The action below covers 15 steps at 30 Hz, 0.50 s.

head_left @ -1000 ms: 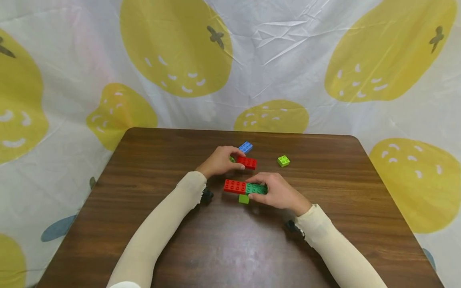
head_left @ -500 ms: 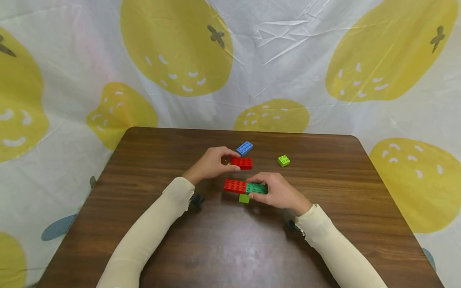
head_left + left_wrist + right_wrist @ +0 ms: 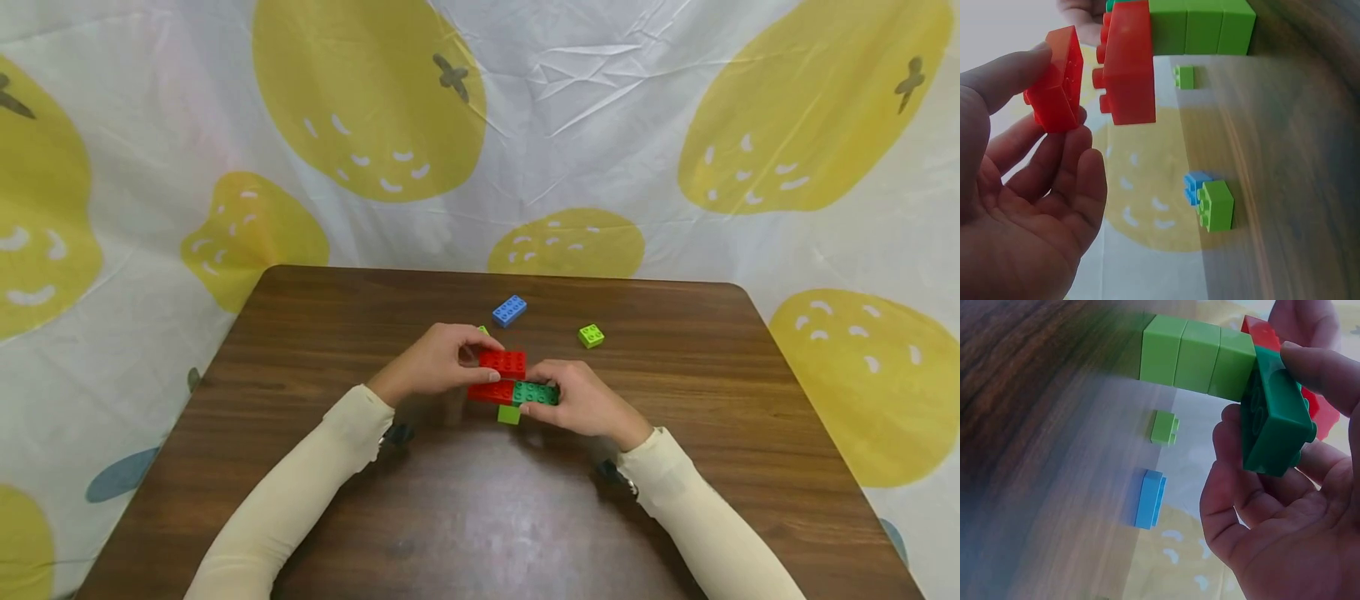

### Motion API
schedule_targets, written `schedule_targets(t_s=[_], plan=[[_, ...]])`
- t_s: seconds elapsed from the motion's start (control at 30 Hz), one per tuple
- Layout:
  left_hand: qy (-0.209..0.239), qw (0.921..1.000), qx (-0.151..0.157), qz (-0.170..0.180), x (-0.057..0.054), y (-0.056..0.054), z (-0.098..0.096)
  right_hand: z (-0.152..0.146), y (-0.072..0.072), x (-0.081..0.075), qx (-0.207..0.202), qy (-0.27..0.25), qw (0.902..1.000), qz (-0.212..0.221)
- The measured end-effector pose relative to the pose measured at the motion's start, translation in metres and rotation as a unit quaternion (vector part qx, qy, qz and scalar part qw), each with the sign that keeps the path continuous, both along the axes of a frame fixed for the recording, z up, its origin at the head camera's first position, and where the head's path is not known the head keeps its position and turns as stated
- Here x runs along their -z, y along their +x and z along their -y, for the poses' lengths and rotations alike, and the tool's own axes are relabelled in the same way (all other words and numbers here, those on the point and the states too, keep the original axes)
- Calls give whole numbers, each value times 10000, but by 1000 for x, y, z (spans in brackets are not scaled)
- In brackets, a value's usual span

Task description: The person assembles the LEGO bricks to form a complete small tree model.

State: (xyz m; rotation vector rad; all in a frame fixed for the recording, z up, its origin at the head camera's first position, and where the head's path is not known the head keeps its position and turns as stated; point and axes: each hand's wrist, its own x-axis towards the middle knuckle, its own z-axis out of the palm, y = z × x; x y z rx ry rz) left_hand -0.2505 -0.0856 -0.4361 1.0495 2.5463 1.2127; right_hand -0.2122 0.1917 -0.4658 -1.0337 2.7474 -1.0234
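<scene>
Between thumb and fingers, my left hand (image 3: 435, 362) pinches a red toy brick (image 3: 506, 362). It hovers just above a second red brick (image 3: 1130, 69), its studs facing up. That lower red brick and a dark green brick (image 3: 536, 393) lie side by side on top of a column of three stacked light green bricks (image 3: 1197, 357). My right hand (image 3: 581, 402) grips the dark green brick by its sides, thumb at the near side and fingers at the far side. In the head view, most of the column is hidden under the two bricks.
Farther back on the brown table (image 3: 675, 333) lie a blue brick (image 3: 510, 311) and a small light green brick (image 3: 591, 336). Another light green brick (image 3: 483, 331) shows partly behind my left hand. A fruit-print cloth (image 3: 570, 167) hangs behind the table.
My left hand has brought the red brick toward me, from near the blue brick to over the lower red brick. My right hand stays on the dark green brick.
</scene>
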Motion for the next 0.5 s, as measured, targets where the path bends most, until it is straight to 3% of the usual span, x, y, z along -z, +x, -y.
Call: schedule_targets(t_s=[0.17, 0.5], plan=[[-22, 9997, 188, 130, 2, 7, -3, 0, 0, 1, 30, -2, 10000, -37], [-242, 9991, 326, -124, 8, 12, -5, -1, 1, -2, 139, 26, 9999, 78]])
